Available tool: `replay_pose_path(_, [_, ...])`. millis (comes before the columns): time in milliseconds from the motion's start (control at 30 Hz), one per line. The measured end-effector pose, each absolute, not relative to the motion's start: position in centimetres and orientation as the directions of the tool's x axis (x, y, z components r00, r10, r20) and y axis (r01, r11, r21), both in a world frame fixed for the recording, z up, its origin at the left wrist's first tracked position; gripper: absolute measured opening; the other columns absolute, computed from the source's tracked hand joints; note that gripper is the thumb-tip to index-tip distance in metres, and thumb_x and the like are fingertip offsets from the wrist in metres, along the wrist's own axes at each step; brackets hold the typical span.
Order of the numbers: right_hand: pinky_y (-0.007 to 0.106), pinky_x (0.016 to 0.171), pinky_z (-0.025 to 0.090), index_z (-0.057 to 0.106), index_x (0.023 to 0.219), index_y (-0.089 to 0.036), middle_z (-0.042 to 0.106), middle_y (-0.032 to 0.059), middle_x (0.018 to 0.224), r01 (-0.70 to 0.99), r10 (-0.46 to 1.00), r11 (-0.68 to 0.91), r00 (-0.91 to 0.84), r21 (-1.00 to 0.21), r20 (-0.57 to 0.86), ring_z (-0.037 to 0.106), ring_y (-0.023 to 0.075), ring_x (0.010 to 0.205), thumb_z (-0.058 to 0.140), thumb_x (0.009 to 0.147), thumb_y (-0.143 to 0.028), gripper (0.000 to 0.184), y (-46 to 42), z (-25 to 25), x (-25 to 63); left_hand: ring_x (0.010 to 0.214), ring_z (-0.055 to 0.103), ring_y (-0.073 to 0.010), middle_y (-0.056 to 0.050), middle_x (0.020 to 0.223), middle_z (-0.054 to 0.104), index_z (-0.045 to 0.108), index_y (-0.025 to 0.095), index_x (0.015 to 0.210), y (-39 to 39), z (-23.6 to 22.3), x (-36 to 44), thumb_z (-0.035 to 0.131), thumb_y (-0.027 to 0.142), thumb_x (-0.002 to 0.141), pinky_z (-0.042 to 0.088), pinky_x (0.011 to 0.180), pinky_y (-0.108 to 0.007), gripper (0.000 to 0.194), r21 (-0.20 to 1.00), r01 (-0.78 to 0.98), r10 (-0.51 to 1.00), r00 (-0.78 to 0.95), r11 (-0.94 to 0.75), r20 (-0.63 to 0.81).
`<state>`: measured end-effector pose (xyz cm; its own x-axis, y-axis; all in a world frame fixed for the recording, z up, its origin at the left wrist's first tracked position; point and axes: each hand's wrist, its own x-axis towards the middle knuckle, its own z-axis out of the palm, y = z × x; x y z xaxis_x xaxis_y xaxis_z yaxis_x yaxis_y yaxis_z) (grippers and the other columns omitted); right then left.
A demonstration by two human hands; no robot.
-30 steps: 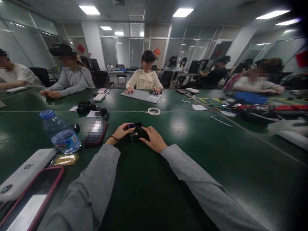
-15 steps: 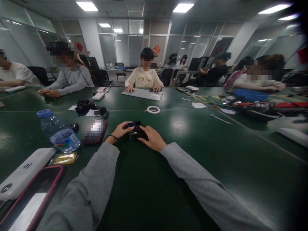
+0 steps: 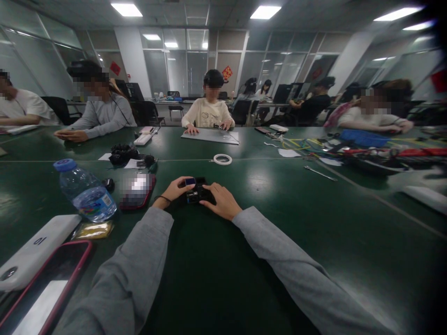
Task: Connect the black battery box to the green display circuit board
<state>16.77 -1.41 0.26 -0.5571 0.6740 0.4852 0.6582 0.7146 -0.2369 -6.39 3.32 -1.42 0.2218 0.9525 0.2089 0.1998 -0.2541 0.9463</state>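
Note:
Between my two hands, low over the green table point(image 3: 216, 260), is a small black boxy gadget point(image 3: 200, 182) with several blocky parts; its exact kind I cannot make out. My left hand point(image 3: 171, 190) is closed at its left side, thumb and fingers pinching a small block with a dark blue face point(image 3: 190, 181). From the right, my right hand point(image 3: 223, 200) grips the gadget, with thumb and forefinger against its near and far parts. The fingers partly cover it. Whether it rests on the tabletop I cannot tell.
Left of my hands are a water bottle point(image 3: 91, 200), a red-edged phone point(image 3: 152, 188), a yellow packet point(image 3: 93, 230), a white device point(image 3: 38, 246) and a pink-cased phone point(image 3: 82, 246). Farther off lie a white ring point(image 3: 222, 159), a wrench point(image 3: 319, 173) and cables point(image 3: 307, 143). A person point(image 3: 209, 109) sits opposite.
My hands and the black gadget stay almost exactly where they were. Across the table, the person's hands and the flat grey panel have shifted slightly to the right.

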Motion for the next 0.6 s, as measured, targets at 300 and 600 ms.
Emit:
replay_pose_path(300, [0.041,0.084,0.043,0.043,0.123,-0.018,0.049,0.0118,0.114,0.687,0.702,0.677,-0.493,-0.265,0.513,0.049,0.0251,0.102,0.050,0.085,-0.036,0.042,-1.3,0.0,16.8,0.103,0.058,-0.0220,-0.009,0.110,0.065,0.062,0.016,0.108,3.3,-1.0,-6.3,0.061,0.049,0.073,0.042,0.095,-0.036,0.048,0.957,0.194,0.966,0.183,-0.217,0.182])
replay_pose_path(600, [0.042,0.086,0.044,0.046,0.119,-0.018,0.047,0.0115,0.112,0.693,0.702,0.663,-0.448,-0.281,0.553,0.048,0.0250,0.103,0.052,0.083,-0.033,0.039,-1.0,-0.2,17.0,0.106,0.056,-0.0228,-0.007,0.111,0.065,0.064,0.017,0.107,2.7,-0.4,-6.4,0.053,0.055,0.076,0.039,0.097,-0.035,0.050,0.963,0.199,0.976,0.156,-0.182,0.153])
